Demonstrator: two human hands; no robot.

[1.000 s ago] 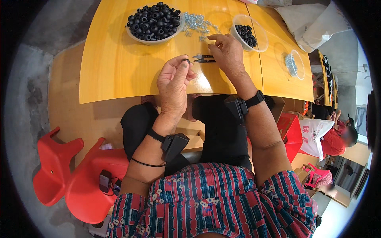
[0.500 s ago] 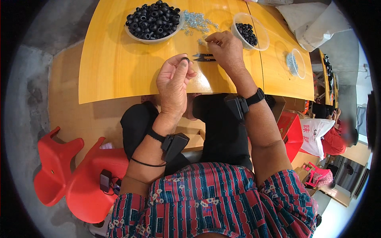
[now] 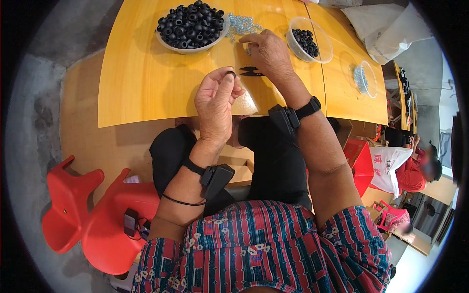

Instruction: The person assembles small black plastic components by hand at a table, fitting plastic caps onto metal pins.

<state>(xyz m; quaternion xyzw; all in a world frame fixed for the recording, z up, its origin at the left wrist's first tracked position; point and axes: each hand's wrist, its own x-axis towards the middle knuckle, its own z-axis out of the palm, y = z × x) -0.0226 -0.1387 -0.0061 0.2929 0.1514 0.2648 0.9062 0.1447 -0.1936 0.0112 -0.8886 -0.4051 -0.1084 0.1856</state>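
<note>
Left hand [image 3: 215, 100] pinches a black ring [image 3: 230, 74]; right hand [image 3: 266, 51], fingers curled, picks at silver screws [image 3: 242, 23] at 12 o'clock.

Bright, even daylight falls on the yellow table [image 3: 146, 88], with soft shadows under the hands; fisheye distortion bends its edges, and a black rim darkens the corners.

Head-worn fisheye camera looks steeply down, close over the yellow table [image 3: 146, 88].

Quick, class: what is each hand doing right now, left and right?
Left hand: pinching a small black ring.
Right hand: fingers closing on the small metal parts.
</note>
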